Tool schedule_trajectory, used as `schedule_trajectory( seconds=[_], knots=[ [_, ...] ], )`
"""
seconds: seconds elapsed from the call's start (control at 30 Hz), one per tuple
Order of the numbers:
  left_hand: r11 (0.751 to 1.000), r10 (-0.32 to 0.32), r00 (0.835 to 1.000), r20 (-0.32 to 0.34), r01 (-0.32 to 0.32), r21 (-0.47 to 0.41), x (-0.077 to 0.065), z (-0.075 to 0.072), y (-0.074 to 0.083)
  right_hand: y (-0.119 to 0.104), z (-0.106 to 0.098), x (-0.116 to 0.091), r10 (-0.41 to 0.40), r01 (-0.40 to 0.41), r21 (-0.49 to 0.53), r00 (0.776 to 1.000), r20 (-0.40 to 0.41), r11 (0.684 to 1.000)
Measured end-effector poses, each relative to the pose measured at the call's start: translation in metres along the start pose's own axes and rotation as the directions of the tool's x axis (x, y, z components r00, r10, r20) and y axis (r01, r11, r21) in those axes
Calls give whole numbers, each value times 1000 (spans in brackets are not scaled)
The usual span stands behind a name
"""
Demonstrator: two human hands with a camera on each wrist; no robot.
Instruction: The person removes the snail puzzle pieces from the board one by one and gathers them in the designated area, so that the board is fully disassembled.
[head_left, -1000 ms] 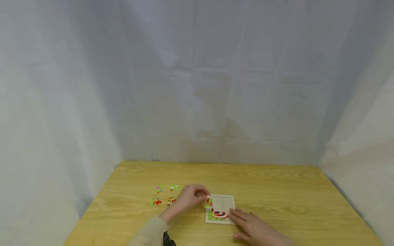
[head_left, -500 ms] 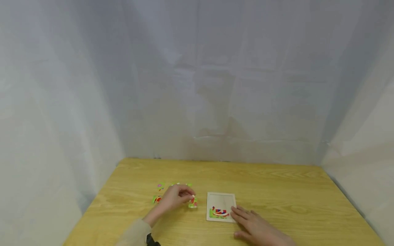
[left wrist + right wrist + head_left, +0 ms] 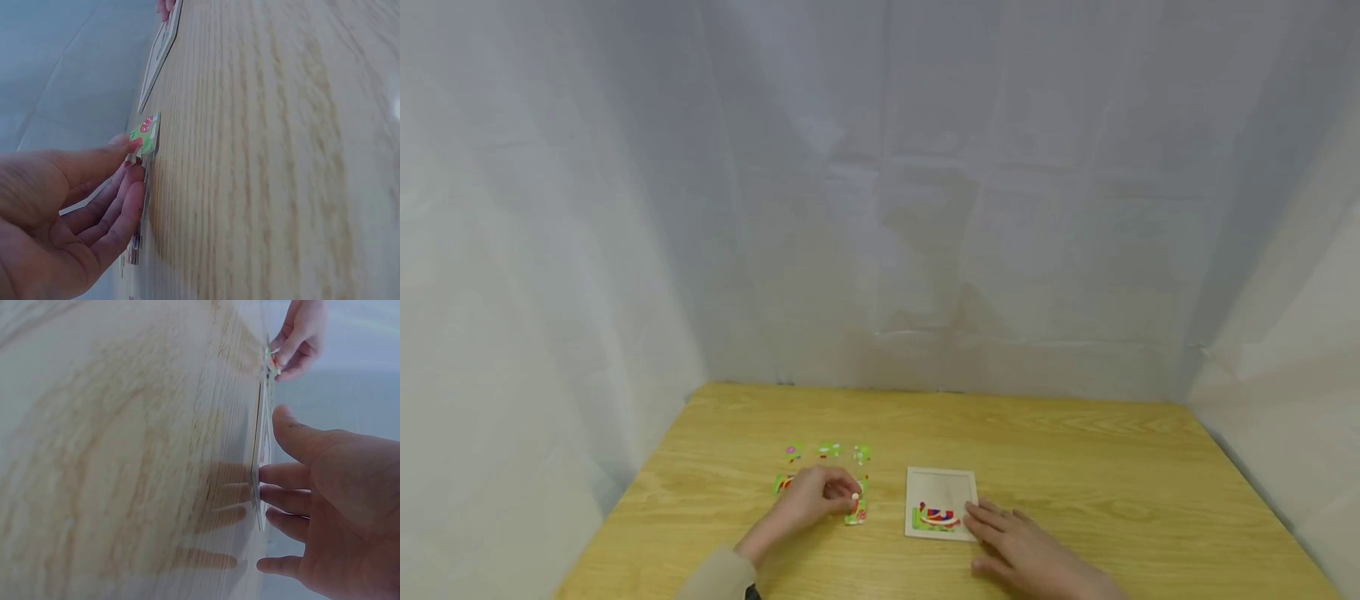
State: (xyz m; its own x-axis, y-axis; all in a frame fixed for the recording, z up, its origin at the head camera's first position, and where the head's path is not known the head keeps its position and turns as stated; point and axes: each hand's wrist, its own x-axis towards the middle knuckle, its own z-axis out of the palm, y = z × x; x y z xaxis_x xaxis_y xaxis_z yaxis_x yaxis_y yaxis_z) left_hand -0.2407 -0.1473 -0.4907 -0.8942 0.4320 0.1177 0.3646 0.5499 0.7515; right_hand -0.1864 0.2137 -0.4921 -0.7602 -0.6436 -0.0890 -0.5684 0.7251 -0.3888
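Note:
Between thumb and fingers my left hand [image 3: 813,502] pinches a green and red jigsaw piece [image 3: 147,134] with a knob, held at the table by the other loose pieces. To its right lies a pale puzzle frame [image 3: 941,481], with a few joined pieces [image 3: 936,517] in its lower left part. My right hand [image 3: 1028,551] rests its fairly straight fingertips on the frame's right edge; the right wrist view shows those fingers [image 3: 287,501] touching the board and the thumb held apart.
Loose jigsaw pieces lie around my left hand, among them one with a pink spot [image 3: 791,451], a green and white one [image 3: 829,450] and another green one [image 3: 861,454]. The wooden table [image 3: 1075,467] ends at pale hanging sheets [image 3: 940,208].
My left hand has moved left from the frame to the loose pieces, carrying the pinched jigsaw piece along. My right hand has stayed at the frame's edge.

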Motion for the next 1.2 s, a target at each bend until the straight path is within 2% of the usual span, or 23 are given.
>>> schedule_trajectory(
  seconds=[0.17,0.43,0.7,1.0,1.2],
  knots=[
    [1000,21,1000,13,-21,-16,-3,2,-1,0,1,1,-12,11,-19,1000,-16,1000],
    [997,48,999,-15,-47,65,-4,3,2,1,2,0,-18,17,-42,999,-40,999],
    [998,60,998,13,-60,18,-2,3,-1,-1,2,0,-17,15,-45,999,-51,999],
    [993,74,997,-17,-72,94,8,3,12,-1,4,-2,-19,15,-63,998,-61,998],
    [996,51,999,-20,-49,78,18,7,23,-1,4,-2,-40,35,-67,996,-74,997]
  ],
)
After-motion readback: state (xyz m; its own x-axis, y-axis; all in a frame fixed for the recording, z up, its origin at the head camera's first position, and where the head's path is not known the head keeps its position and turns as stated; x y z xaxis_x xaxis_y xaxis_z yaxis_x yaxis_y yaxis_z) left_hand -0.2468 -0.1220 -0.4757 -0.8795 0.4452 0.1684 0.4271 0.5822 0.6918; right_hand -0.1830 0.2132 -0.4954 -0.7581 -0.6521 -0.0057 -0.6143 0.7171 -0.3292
